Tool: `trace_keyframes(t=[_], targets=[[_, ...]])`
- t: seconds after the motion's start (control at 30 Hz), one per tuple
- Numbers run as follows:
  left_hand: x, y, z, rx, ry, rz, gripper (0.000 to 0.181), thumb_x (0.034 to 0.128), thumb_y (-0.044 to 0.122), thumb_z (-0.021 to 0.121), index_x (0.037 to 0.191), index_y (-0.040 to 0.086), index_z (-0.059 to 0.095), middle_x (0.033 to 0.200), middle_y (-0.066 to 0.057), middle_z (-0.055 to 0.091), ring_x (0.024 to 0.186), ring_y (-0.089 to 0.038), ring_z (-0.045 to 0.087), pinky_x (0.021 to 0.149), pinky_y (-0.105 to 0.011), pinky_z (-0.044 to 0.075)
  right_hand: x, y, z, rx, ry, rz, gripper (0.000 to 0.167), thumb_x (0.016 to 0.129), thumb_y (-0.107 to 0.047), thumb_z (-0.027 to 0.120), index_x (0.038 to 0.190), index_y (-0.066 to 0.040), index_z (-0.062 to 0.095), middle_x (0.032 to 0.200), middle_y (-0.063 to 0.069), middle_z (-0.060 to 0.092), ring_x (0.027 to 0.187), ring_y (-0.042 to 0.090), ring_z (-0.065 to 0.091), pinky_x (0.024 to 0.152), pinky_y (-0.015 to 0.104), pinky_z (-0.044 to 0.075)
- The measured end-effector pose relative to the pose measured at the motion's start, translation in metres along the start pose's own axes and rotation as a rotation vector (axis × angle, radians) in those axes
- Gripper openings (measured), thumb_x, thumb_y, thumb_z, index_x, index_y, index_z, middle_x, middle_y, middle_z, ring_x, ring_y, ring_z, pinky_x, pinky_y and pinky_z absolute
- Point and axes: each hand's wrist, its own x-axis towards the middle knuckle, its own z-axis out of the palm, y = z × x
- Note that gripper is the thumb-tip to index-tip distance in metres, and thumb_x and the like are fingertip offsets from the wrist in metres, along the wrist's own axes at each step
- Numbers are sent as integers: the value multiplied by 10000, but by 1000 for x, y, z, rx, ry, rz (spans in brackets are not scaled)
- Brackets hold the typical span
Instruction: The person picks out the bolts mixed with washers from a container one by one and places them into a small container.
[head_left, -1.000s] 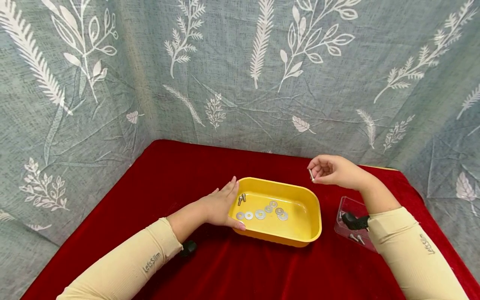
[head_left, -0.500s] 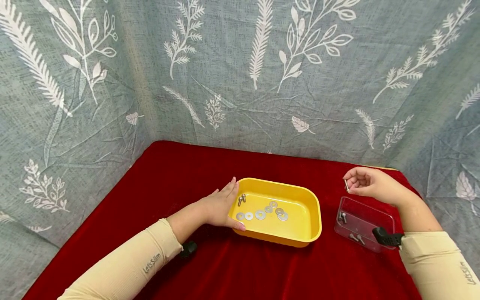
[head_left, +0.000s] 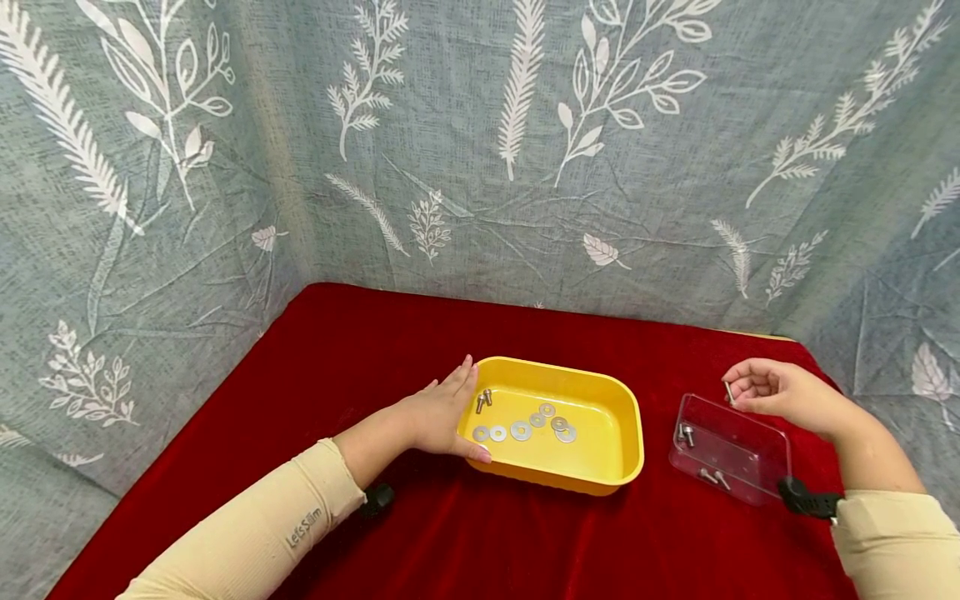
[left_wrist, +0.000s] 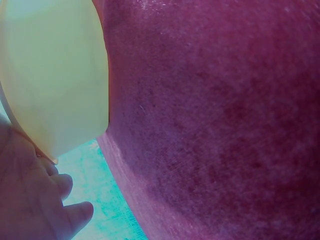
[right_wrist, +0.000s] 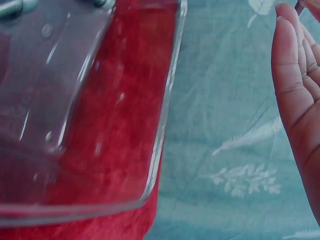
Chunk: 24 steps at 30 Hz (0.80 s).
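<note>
Fingers (head_left: 747, 368) of the right hand (head_left: 783, 396) pinch a slim metal piece (head_left: 728, 392), probably a bolt, though it is too small to be sure. In the head view, that hand hangs at one o'clock from a clear plastic box (head_left: 738, 462), with the piece at the box's far side, around twelve o'clock. Two bolts (head_left: 688, 435) lie near the box's ten o'clock corner and two more (head_left: 722, 480) toward seven. At nine o'clock from the box, well apart, a yellow tray (head_left: 600, 458) sits on the red-clothed counter (head_left: 375, 350). The left hand (head_left: 438, 417) rests against the tray's nine o'clock end, fingers spread and nearly straight, thumb over the near rim. Inside lie seven washers (head_left: 521, 431) and, toward ten o'clock, two short bolts (head_left: 484, 400).

From the left wrist, the tray's pale outer wall fills the picture from nine to twelve o'clock; the hand touches its edge at eight o'clock.

From the right wrist, the clear box takes up the nine o'clock side, the hand stands at three o'clock, and the pinched piece is cut off at one o'clock.
</note>
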Motion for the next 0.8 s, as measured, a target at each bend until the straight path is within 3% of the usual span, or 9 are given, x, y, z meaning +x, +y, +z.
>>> trace_keyframes(t=[0.43,0.8], targets=[[0,0,0,1,2,2,1265,633,774,563,1458,21,-29,1513,-113,-132,1394,-198,-23,1089,-466,165,-14,20,-3,78,-49,4,205,835,68,586,1010,-36,555,857,34,621,779,79,591,662,204,504],[-2,0,1,-7,9,6,1269,628,778,561,1457,9,-15,1512,-120,-129,1394,-200,-21,1088,-466,167,-23,29,-3,100,-110,5,206,845,74,566,1026,-21,540,866,42,611,792,79,581,656,220,502]])
